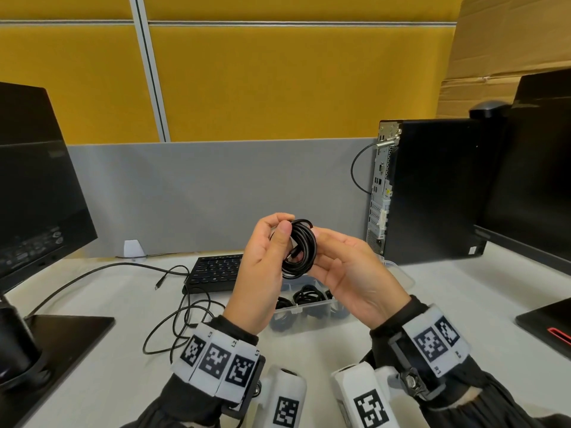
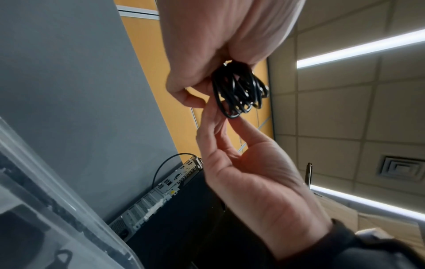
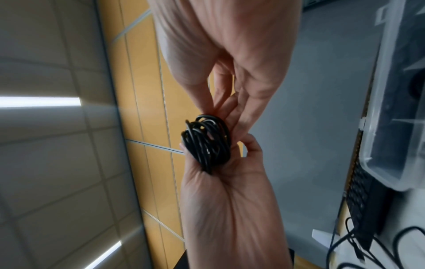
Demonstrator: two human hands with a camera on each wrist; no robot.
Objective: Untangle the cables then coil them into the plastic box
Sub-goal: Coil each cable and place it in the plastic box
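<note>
A small coil of black cable (image 1: 301, 248) (image 2: 239, 91) (image 3: 207, 143) is held up in the air above the table. My left hand (image 1: 262, 254) (image 3: 230, 191) grips it, thumb across the front and fingers curled behind. From the right, my right hand (image 1: 346, 267) (image 2: 248, 172) pinches the coil's far edge between thumb and nearly straight fingers. The clear plastic box (image 1: 404, 278) (image 2: 46, 172) (image 3: 391, 109) sits on the table under the hands, with several coiled black cables (image 1: 306, 296) inside. A loose black cable (image 1: 173, 319) sprawls on the table to the left.
A black keyboard (image 1: 216, 268) lies behind the box. A monitor (image 1: 34, 186) and its base (image 1: 61, 332) stand at the left. At the right are a black PC tower (image 1: 432, 186) and a second monitor (image 1: 537, 168). A grey partition (image 1: 216, 196) closes the back.
</note>
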